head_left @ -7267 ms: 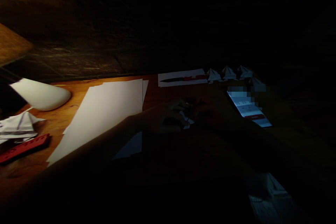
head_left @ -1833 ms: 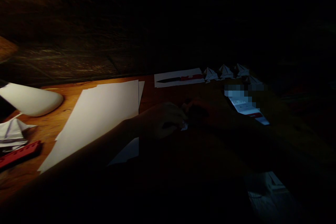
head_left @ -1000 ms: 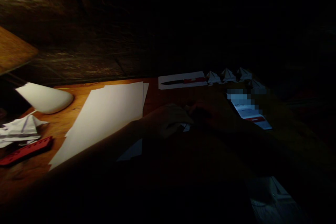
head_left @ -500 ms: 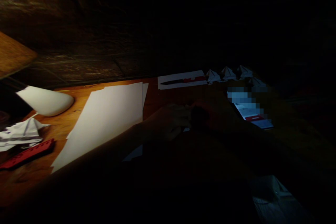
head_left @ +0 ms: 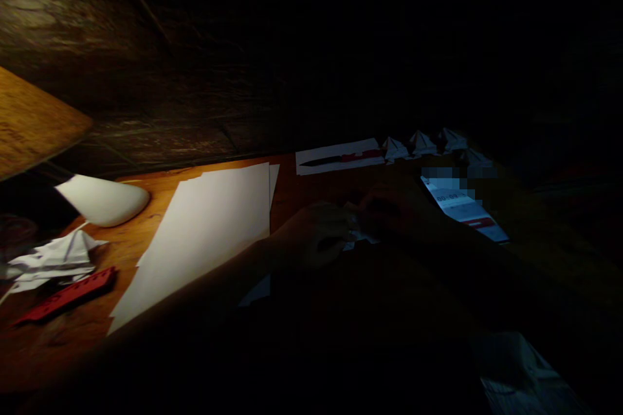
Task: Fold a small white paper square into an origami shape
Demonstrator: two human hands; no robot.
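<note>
In deep shadow at the middle of the table, my left hand (head_left: 318,233) has its fingers closed on a small folded paper (head_left: 361,235). My right hand (head_left: 392,207) meets it from the other side, its fingers bent at the same paper; they are very dark and hard to make out. Parts of the folded paper show pale between and below the fingertips. Left of my hands lies a stack of white sheets (head_left: 209,220), partly covered by my left forearm.
A knife with red handle (head_left: 360,155) lies on a paper strip at the back, beside several folded paper shapes (head_left: 422,142). A lit phone (head_left: 470,211) is at right. At left are a lamp with white base (head_left: 109,200), crumpled paper (head_left: 58,256) and a red object (head_left: 73,295).
The view has shifted slightly, so things sit lower and further right. More of the folded paper shows between my hands, and my right hand's fingers have moved a little.
</note>
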